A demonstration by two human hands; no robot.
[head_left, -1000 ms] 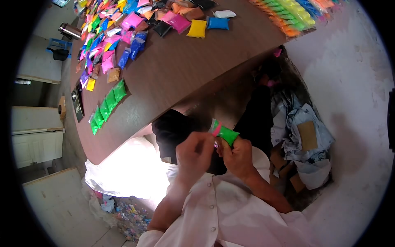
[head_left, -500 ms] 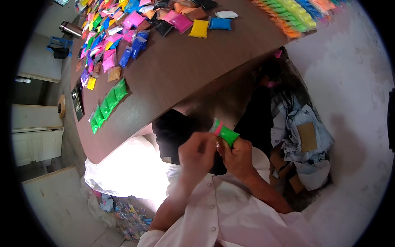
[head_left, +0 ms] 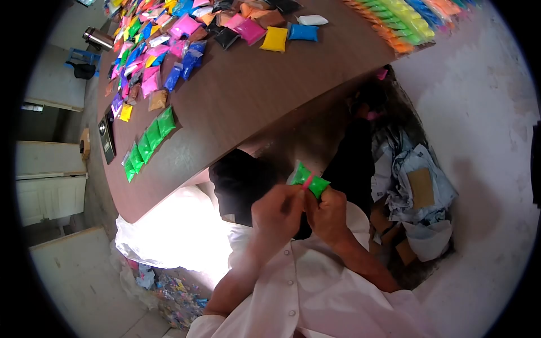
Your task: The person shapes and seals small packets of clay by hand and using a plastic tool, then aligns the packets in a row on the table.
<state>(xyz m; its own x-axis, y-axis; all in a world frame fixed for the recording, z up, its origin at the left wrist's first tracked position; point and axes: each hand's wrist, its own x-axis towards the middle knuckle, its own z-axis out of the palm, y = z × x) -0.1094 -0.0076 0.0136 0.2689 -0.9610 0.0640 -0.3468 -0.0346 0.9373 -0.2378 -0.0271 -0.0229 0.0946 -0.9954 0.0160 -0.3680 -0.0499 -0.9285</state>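
Observation:
In front of my shirt, my right hand (head_left: 327,215) grips the near side of a plump green packet (head_left: 319,185) in clear plastic. A narrow pink band (head_left: 307,180) crosses the packet near its middle. My left hand (head_left: 277,209) is closed beside it, with fingertips at the lower end of the band; they appear to pinch it, though the hand is slightly blurred. The packet's clear end points up and left. On the table, a joined strip of green packets (head_left: 151,139) lies at the near left.
Many coloured packets (head_left: 152,56) are heaped on the brown table (head_left: 242,90). A black device (head_left: 106,135) lies at its left edge. Rows of packets (head_left: 400,28) sit at the far right. Crumpled plastic bags and cardboard (head_left: 420,186) lie on the floor at right. A bright white bag (head_left: 174,231) is at left.
The pink band has shifted from the packet's clear end towards its green middle. My left hand has moved slightly right and down, closer to my right hand.

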